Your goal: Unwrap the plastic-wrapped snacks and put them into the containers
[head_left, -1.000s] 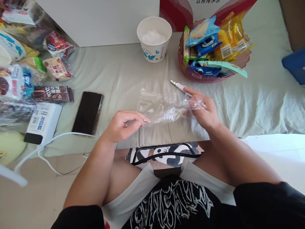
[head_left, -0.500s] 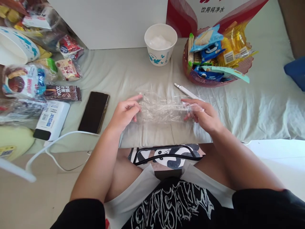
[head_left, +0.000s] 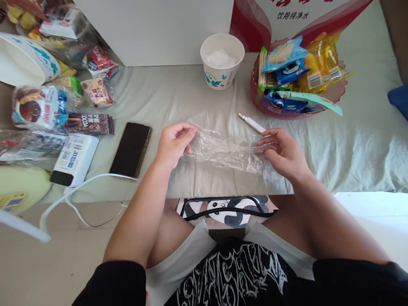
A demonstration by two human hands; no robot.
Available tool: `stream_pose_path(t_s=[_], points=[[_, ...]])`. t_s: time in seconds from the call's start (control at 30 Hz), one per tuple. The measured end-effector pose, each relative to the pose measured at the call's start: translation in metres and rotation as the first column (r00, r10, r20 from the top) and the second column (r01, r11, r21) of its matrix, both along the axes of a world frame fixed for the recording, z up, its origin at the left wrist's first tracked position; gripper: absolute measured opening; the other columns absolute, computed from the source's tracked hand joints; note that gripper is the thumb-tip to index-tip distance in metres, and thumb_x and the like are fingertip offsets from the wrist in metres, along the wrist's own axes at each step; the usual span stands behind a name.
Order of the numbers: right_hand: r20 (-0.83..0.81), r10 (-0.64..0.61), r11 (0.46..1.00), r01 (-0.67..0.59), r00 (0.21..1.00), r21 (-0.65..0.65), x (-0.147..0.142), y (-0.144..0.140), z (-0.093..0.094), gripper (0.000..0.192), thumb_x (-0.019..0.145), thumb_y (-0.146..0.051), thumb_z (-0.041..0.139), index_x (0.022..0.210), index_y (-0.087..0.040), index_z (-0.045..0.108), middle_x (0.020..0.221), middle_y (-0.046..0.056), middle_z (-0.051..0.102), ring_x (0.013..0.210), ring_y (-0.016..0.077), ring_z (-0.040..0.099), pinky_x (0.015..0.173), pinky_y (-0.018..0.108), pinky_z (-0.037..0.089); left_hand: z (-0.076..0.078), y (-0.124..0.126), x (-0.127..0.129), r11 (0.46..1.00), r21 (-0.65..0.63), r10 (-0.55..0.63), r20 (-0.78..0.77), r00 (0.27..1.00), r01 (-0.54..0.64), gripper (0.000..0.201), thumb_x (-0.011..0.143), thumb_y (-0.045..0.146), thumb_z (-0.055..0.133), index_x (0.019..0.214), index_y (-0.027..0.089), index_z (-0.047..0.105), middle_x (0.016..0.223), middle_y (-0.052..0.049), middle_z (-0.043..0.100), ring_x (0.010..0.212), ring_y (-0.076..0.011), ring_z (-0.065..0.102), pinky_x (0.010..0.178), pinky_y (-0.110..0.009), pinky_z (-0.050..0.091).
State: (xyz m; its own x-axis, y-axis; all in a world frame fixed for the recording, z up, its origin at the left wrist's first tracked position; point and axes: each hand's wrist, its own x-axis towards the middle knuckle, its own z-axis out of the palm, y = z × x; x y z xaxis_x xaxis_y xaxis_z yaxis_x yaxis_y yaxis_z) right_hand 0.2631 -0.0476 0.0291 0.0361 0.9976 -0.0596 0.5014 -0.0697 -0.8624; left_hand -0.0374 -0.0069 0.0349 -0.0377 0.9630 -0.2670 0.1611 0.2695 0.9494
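Observation:
A crumpled clear plastic bag (head_left: 228, 149) is stretched between my two hands above the cloth-covered surface. My left hand (head_left: 174, 143) pinches its upper left corner between thumb and fingers. At the bag's right end, the fingers of my right hand (head_left: 282, 151) are closed on the gathered plastic. Just beyond my right fingertips lies a white-handled craft knife (head_left: 251, 122), pointing up and left. A black phone (head_left: 131, 149) rests face up to the left of my left hand.
A paper cup (head_left: 222, 63) with white stuff inside stands at the back, before a large box (head_left: 165, 34). Right of it sits a basket (head_left: 264, 102) of wrapped snacks. Packaged snacks, a tipped paper tub (head_left: 22, 59), a white power bank (head_left: 75, 159) and its cable (head_left: 92, 176) crowd the left.
My left hand has closed into a pinch on the bag's corner. My right fingers have drawn the bag's end together, and the plastic is pulled tauter. The view has shifted slightly.

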Motion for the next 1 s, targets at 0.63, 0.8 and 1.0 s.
stream_pose_path(t_s=[0.63, 0.8, 1.0], points=[[0.476, -0.133, 0.918, -0.072, 0.869, 0.389, 0.016, 0.009, -0.007, 0.019, 0.093, -0.037, 0.063, 0.086, -0.024, 0.075, 0.103, 0.012, 0.073, 0.094, 0.0287, 0.071, 0.084, 0.046, 0.057, -0.006, 0.009, 0.002, 0.985, 0.169, 0.090, -0.287, 0.954, -0.042, 0.012, 0.087, 0.026, 0.065, 0.076, 0.020, 0.068, 0.068, 0.001, 0.067, 0.060, -0.0123, 0.063, 0.059, -0.024, 0.052], [0.540, 0.016, 0.866, -0.282, 0.841, 0.413, 0.012, 0.019, -0.012, 0.018, 0.093, -0.033, 0.063, 0.085, -0.023, 0.075, 0.142, 0.013, 0.064, 0.126, 0.0372, 0.064, 0.104, 0.059, 0.053, -0.020, 0.017, -0.005, 0.897, 0.438, 0.297, -0.506, 0.810, -0.055, 0.009, 0.080, 0.025, 0.076, 0.074, 0.020, 0.070, 0.112, -0.007, 0.071, 0.113, -0.0254, 0.068, 0.108, -0.042, 0.053], [0.509, 0.194, 0.833, -0.415, 0.839, 0.366, 0.006, 0.025, -0.013, 0.015, 0.091, -0.034, 0.064, 0.083, -0.024, 0.072, 0.149, 0.010, 0.063, 0.144, 0.0413, 0.053, 0.115, 0.065, 0.044, -0.013, 0.022, -0.004, 0.938, 0.344, 0.072, -0.305, 0.950, 0.039, 0.016, 0.091, 0.028, 0.066, 0.078, 0.020, 0.070, 0.096, -0.006, 0.078, 0.100, -0.0208, 0.075, 0.093, -0.033, 0.059]])
